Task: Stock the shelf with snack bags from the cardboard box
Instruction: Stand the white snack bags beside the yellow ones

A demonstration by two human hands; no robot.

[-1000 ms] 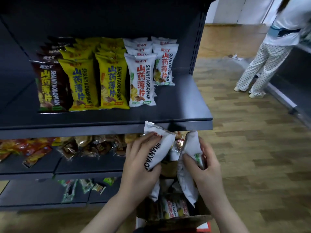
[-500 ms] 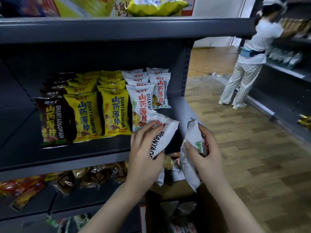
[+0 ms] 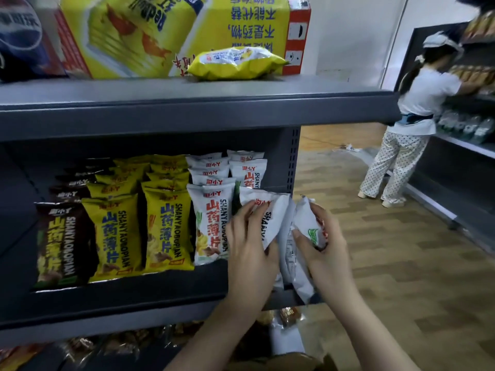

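Two white snack bags are in my hands, one in each, raised to the level of the middle shelf (image 3: 150,298). My left hand (image 3: 250,245) curls its fingers over the face of the left white bag (image 3: 270,210), which leans toward the standing white row (image 3: 211,220). My right hand (image 3: 325,249) wraps round the right white bag (image 3: 306,223), its tail hanging down past the shelf lip. Both grips are closed on their bags; the two bags sit just beside each other, near the right end of the shelf.

Yellow bags (image 3: 166,226) and brown bags (image 3: 63,242) already stand in rows to the left, and behind my left bag a second white column (image 3: 249,170) is started but looks short at the front. I judge I am at the placing step. Only a corner of the cardboard box (image 3: 284,362) shows at the bottom of the view, below my forearms.

Next, I think the left bag needs standing upright, print forward, in front of that second white column, with its base set down flat so it does not slump. Then the right bag follows, either before it or in the bare stretch by the upright. I should take care not to knock over the front bag of the neighbouring row.
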